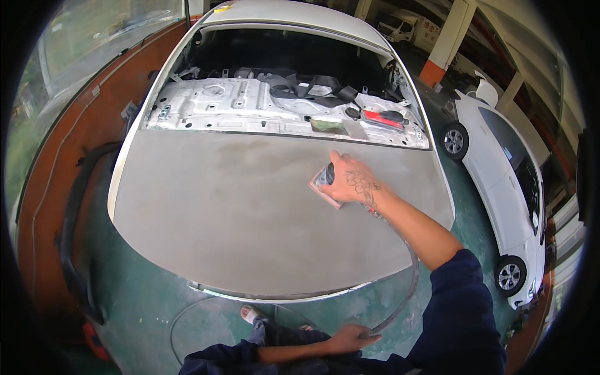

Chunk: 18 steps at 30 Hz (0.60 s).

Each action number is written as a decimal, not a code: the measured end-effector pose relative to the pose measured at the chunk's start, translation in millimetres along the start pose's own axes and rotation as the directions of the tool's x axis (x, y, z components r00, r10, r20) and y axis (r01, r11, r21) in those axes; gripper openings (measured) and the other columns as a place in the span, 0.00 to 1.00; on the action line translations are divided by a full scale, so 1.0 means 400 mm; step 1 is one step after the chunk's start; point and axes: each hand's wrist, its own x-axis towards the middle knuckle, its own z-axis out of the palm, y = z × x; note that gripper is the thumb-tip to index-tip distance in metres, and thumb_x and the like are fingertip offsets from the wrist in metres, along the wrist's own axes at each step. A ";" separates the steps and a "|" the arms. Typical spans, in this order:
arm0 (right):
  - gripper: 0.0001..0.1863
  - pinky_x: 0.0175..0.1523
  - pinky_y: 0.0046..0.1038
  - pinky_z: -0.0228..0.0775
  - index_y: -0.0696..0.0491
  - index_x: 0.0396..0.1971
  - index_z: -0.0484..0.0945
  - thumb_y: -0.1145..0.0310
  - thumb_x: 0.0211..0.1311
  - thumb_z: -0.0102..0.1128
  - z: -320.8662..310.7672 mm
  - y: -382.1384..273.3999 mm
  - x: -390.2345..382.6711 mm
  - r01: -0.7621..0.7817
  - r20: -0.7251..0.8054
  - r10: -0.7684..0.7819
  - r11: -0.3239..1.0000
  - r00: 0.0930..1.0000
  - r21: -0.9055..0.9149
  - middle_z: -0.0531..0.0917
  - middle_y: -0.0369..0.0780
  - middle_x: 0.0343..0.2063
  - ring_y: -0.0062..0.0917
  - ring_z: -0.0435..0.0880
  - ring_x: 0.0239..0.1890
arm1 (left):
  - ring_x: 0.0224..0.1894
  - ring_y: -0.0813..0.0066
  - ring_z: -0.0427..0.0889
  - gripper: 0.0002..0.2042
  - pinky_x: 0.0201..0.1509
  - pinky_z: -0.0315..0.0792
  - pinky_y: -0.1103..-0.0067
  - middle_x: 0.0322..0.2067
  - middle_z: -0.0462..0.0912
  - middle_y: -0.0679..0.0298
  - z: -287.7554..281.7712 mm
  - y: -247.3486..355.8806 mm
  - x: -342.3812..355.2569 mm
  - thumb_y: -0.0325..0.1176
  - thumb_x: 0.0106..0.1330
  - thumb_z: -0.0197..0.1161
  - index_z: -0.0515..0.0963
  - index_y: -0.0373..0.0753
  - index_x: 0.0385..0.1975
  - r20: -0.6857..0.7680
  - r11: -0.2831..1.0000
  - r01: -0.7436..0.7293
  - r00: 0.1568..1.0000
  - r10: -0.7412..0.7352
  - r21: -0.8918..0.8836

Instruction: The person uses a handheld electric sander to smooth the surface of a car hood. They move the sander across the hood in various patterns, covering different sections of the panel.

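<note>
My right hand (353,180) is closed over the top of a small power sander (329,195) with a square pad. The pad lies flat on the dull grey trunk lid (237,212) of a car, right of its middle and near its far edge. From the sander a grey air hose (411,281) curves down past my right forearm. Near my body, below the lid's front edge, my left hand (351,339) is closed around that hose. Darker smudged patches show on the lid's sanded surface.
Beyond the lid, the bare metal rear deck (244,103) holds black belts (319,90) and a red and black tool (384,117). A white car (500,169) stands at right. A black bumper (69,237) leans at left. More hose (172,331) lies on the green floor (147,306).
</note>
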 end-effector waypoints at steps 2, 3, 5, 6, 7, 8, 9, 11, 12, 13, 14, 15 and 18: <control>0.38 0.61 0.48 0.75 0.61 0.58 0.68 0.52 0.55 0.73 0.006 -0.008 -0.068 0.060 0.069 -0.059 0.998 0.996 -0.018 0.81 0.57 0.53 0.53 0.82 0.56 | 0.26 0.59 0.77 0.29 0.35 0.72 0.65 0.22 0.78 0.49 -0.007 -0.014 -0.008 0.59 0.72 0.64 0.83 0.32 0.30 0.099 0.998 -0.037 0.995 0.032 0.045; 0.38 0.60 0.48 0.75 0.61 0.57 0.68 0.52 0.55 0.73 -0.010 -0.003 -0.116 0.064 0.118 -0.061 0.998 0.991 -0.024 0.80 0.57 0.52 0.54 0.82 0.55 | 0.26 0.55 0.78 0.30 0.36 0.72 0.64 0.23 0.79 0.48 -0.011 0.001 -0.018 0.60 0.72 0.63 0.82 0.32 0.29 0.123 0.995 -0.094 0.988 0.090 0.026; 0.36 0.59 0.48 0.75 0.61 0.56 0.67 0.54 0.55 0.72 -0.010 0.013 -0.183 0.059 0.186 -0.053 0.998 0.981 -0.024 0.80 0.58 0.51 0.54 0.81 0.55 | 0.28 0.49 0.79 0.31 0.37 0.72 0.62 0.24 0.80 0.47 -0.031 0.033 -0.037 0.61 0.71 0.62 0.81 0.32 0.27 0.201 0.991 -0.135 0.970 0.133 -0.007; 0.36 0.59 0.48 0.75 0.61 0.56 0.67 0.55 0.56 0.72 -0.012 0.020 -0.203 0.054 0.193 -0.048 0.998 0.980 -0.025 0.80 0.59 0.51 0.55 0.81 0.55 | 0.29 0.47 0.80 0.31 0.37 0.72 0.61 0.25 0.81 0.46 -0.059 0.055 -0.032 0.61 0.72 0.62 0.82 0.32 0.27 0.255 0.992 -0.128 0.959 0.126 -0.006; 0.35 0.59 0.48 0.75 0.61 0.56 0.67 0.55 0.56 0.72 -0.012 0.020 -0.210 0.051 0.201 -0.045 0.998 0.979 -0.026 0.80 0.59 0.51 0.55 0.81 0.54 | 0.30 0.46 0.80 0.31 0.38 0.72 0.60 0.25 0.81 0.46 -0.071 0.063 -0.035 0.61 0.72 0.61 0.82 0.32 0.28 0.285 0.992 -0.127 0.951 0.121 0.004; 0.36 0.59 0.48 0.76 0.62 0.56 0.67 0.56 0.55 0.72 -0.010 0.015 -0.201 0.029 0.196 -0.022 0.999 0.980 -0.032 0.80 0.59 0.51 0.55 0.82 0.54 | 0.30 0.45 0.81 0.31 0.38 0.72 0.59 0.25 0.81 0.45 -0.081 0.073 -0.041 0.61 0.72 0.61 0.82 0.32 0.28 0.315 0.992 -0.125 0.942 0.115 0.012; 0.37 0.59 0.47 0.77 0.63 0.57 0.67 0.56 0.54 0.72 -0.009 0.009 -0.182 0.009 0.187 -0.002 0.999 0.982 -0.036 0.80 0.59 0.51 0.55 0.83 0.54 | 0.30 0.45 0.81 0.31 0.39 0.72 0.59 0.25 0.81 0.46 -0.089 0.077 -0.046 0.61 0.72 0.60 0.82 0.32 0.29 0.321 0.991 -0.126 0.941 0.109 0.034; 0.38 0.59 0.47 0.78 0.64 0.58 0.67 0.56 0.54 0.73 -0.002 0.004 -0.121 0.005 0.153 0.004 0.998 0.988 -0.059 0.81 0.59 0.50 0.55 0.84 0.54 | 0.31 0.45 0.81 0.31 0.39 0.73 0.58 0.25 0.81 0.46 -0.104 0.083 -0.054 0.62 0.73 0.60 0.83 0.32 0.30 0.295 0.993 -0.105 0.952 0.085 0.052; 0.38 0.59 0.47 0.78 0.64 0.58 0.67 0.56 0.54 0.73 -0.001 0.015 -0.082 0.002 0.123 0.008 0.997 0.992 -0.082 0.81 0.59 0.50 0.54 0.84 0.53 | 0.31 0.45 0.81 0.30 0.39 0.73 0.59 0.25 0.82 0.46 -0.115 0.094 -0.053 0.61 0.73 0.60 0.83 0.32 0.32 0.278 0.995 -0.088 0.958 0.073 0.044; 0.39 0.60 0.47 0.77 0.64 0.58 0.67 0.55 0.54 0.73 -0.001 0.020 -0.041 0.010 0.094 -0.001 0.995 0.996 -0.100 0.81 0.59 0.50 0.54 0.84 0.53 | 0.31 0.45 0.81 0.30 0.40 0.74 0.60 0.26 0.82 0.46 -0.130 0.102 -0.051 0.60 0.73 0.60 0.83 0.33 0.33 0.251 0.997 -0.070 0.966 0.060 0.030; 0.39 0.60 0.47 0.77 0.64 0.58 0.67 0.55 0.53 0.73 -0.010 0.020 -0.004 -0.024 0.083 0.032 0.995 0.996 -0.093 0.81 0.59 0.51 0.54 0.84 0.54 | 0.31 0.46 0.82 0.29 0.40 0.74 0.61 0.26 0.82 0.46 -0.141 0.111 -0.050 0.59 0.74 0.60 0.84 0.33 0.35 0.226 0.999 -0.053 0.973 0.049 0.012; 0.39 0.61 0.47 0.76 0.65 0.57 0.68 0.55 0.53 0.74 -0.017 0.013 0.039 -0.049 0.072 0.055 0.996 0.996 -0.080 0.82 0.60 0.51 0.54 0.83 0.55 | 0.30 0.47 0.82 0.27 0.40 0.75 0.62 0.26 0.82 0.47 -0.158 0.118 -0.049 0.58 0.74 0.60 0.84 0.33 0.36 0.190 0.999 -0.036 0.981 0.038 -0.014; 0.41 0.62 0.47 0.76 0.66 0.58 0.68 0.54 0.52 0.74 -0.041 -0.010 0.143 -0.077 0.002 0.078 0.995 0.997 -0.069 0.83 0.60 0.51 0.54 0.83 0.56 | 0.29 0.53 0.82 0.23 0.39 0.76 0.66 0.26 0.83 0.47 -0.179 0.120 -0.042 0.52 0.75 0.63 0.85 0.34 0.40 0.019 0.995 -0.065 0.998 0.066 -0.077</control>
